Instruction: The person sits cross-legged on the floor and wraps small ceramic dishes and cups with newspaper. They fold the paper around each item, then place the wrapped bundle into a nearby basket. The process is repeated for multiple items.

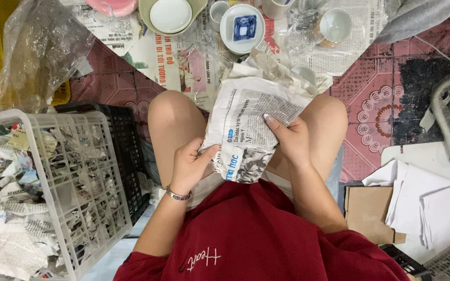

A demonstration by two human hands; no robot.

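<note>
Newsprint covers the bundle (251,130) I am holding over my lap, a lumpy package wrapped in printed sheets, its top end crumpled and pointing toward the floor ahead of my knees. My left hand (188,164) grips its lower left edge, thumb pressed on the paper and fingers curled underneath, with a metal bracelet (177,195) at the wrist. My right hand (290,138) is closed on the right side, fingers laid flat across the printed face and the thumb behind. What the paper encloses I cannot tell.

Just beside my left knee stands a white plastic basket (95,208) filled with more newspaper-wrapped pieces, and a black crate (126,140) sits between it and my leg. A clear plastic bag (40,49) lies beyond them. Ahead of my knees, on spread newspaper, are 1 white plate with a blue square dish (243,26), a green bowl holding a white saucer (170,14), a glass (300,36) and a gold-rimmed cup (334,26). To my right lies a stack of white paper sheets (423,198) next to a brown cardboard piece (365,211).
</note>
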